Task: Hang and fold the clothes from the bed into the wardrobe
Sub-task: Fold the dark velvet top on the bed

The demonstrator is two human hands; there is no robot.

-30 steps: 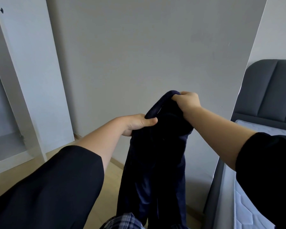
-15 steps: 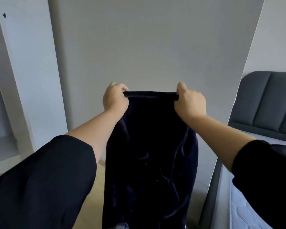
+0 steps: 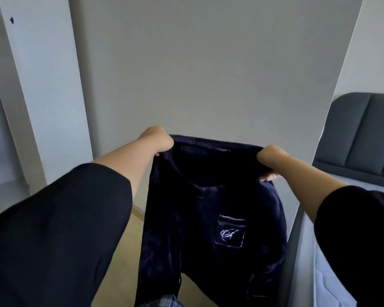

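Observation:
A dark navy velvety top (image 3: 200,229) with an embroidered chest pocket hangs spread out in front of me. My left hand (image 3: 159,140) grips its left shoulder and my right hand (image 3: 269,161) grips its right shoulder, both at the collar line. The garment's neckline faces me and its lower part drops out of view at the bottom. The white wardrobe (image 3: 33,89) stands at the left with its interior partly showing. The bed (image 3: 333,273) with a bare mattress lies at the right.
A large white panel (image 3: 208,69) fills the view straight ahead. A grey padded headboard (image 3: 364,134) rises at the right. Wooden floor (image 3: 129,247) shows below the garment. A wardrobe shelf (image 3: 2,193) is at the far left.
My hands have moved apart and lowered slightly, stretching the top wider so its neckline and pocket now show. The view has tilted a little.

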